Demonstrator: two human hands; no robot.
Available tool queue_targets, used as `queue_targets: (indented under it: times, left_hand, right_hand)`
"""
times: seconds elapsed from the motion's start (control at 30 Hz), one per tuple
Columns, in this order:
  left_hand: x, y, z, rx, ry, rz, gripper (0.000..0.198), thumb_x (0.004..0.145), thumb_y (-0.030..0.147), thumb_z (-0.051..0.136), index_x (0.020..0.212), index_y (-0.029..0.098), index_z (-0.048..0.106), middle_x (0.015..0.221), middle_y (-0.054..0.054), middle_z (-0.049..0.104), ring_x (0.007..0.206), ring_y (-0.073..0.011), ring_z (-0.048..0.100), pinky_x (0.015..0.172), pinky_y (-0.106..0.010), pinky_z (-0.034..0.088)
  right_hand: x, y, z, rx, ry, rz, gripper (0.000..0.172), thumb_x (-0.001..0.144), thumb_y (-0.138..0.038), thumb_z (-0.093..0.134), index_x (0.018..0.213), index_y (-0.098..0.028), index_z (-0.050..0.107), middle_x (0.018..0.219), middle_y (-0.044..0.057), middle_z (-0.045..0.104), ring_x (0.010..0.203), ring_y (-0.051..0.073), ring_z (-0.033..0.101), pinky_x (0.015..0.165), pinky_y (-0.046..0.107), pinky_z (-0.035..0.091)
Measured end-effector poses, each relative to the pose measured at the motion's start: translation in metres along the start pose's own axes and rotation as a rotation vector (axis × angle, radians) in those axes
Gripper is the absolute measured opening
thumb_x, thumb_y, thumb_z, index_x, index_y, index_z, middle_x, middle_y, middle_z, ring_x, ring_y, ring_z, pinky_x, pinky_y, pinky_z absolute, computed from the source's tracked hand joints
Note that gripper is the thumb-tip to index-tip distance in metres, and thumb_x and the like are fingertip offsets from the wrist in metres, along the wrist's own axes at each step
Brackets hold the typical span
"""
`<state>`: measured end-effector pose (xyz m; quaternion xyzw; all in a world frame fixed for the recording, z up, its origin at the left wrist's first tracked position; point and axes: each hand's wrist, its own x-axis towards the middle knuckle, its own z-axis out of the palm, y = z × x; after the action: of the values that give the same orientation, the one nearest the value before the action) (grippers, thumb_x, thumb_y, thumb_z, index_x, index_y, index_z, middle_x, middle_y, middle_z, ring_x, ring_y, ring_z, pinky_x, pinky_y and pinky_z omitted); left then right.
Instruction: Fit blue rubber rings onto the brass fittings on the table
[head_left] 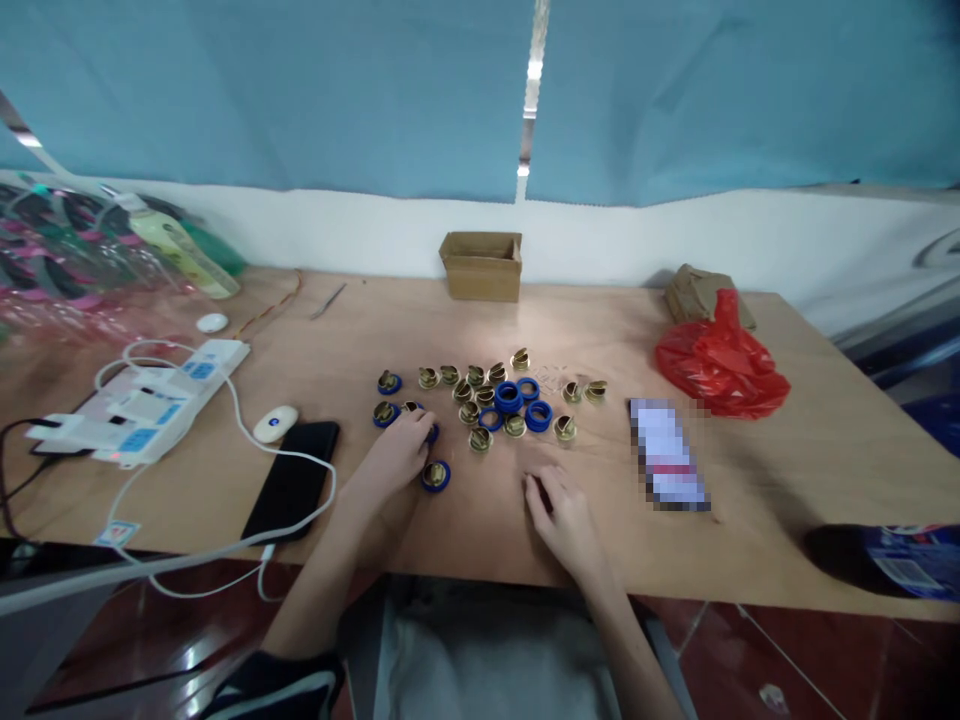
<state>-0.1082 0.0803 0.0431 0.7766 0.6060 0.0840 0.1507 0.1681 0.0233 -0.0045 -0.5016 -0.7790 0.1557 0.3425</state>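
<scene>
My left hand [405,450] reaches over the left group of pieces. Its fingers are bent together on a round gold-coloured metal piece with a blue ring [433,434], mostly covered by the hand. Around it lie more gold pieces seated in blue rings [436,476], some with a raised fin on top. Farther right are several bare gold pieces [480,439] scattered around loose blue rings [508,397], a few of them stacked. My right hand [559,510] rests on the table below them, fingers curled, and no object shows in it.
A small open cardboard box [484,278] stands at the back. To the right are a red plastic bag [720,365], a phone with a lit, blurred screen [670,455] and a bottle [885,560]. A dark phone [292,480], white cables and a power strip [150,400] occupy the left.
</scene>
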Motion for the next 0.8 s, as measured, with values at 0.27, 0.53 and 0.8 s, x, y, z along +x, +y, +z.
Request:
queue_targets:
  times: [0.27, 0.53, 0.8]
  left_hand:
    - [-0.003, 0.055, 0.008, 0.055, 0.121, 0.092, 0.012, 0.094, 0.025, 0.06, 0.102, 0.016, 0.063, 0.107, -0.013, 0.066, 0.104, -0.0311, 0.061, 0.094, -0.045, 0.05]
    - [0.01, 0.073, 0.033, 0.108, 0.157, -0.115, 0.015, 0.094, 0.03, 0.062, 0.096, 0.015, 0.061, 0.103, -0.017, 0.068, 0.1, -0.0344, 0.064, 0.086, -0.044, 0.05]
    - [-0.02, 0.085, 0.056, -0.833, 0.468, -0.196, 0.023, 0.084, 0.027, 0.072, 0.101, 0.021, 0.059, 0.098, -0.005, 0.074, 0.091, -0.0207, 0.073, 0.086, -0.033, 0.056]
  right_hand:
    - [-0.001, -0.001, 0.001, 0.012, -0.014, 0.019, 0.019, 0.102, -0.018, 0.044, 0.092, -0.022, 0.06, 0.084, 0.005, 0.068, 0.081, 0.022, 0.067, 0.076, 0.034, 0.052]
    - [0.033, 0.003, -0.051, -0.009, -0.013, 0.045, 0.018, 0.101, -0.023, 0.047, 0.106, -0.022, 0.065, 0.093, 0.007, 0.073, 0.082, 0.023, 0.069, 0.076, 0.033, 0.052]
    - [0.137, 0.056, -0.08, -0.326, -0.104, 0.148, 0.02, 0.092, -0.016, 0.052, 0.098, -0.015, 0.071, 0.103, 0.016, 0.073, 0.098, 0.028, 0.068, 0.086, 0.036, 0.049]
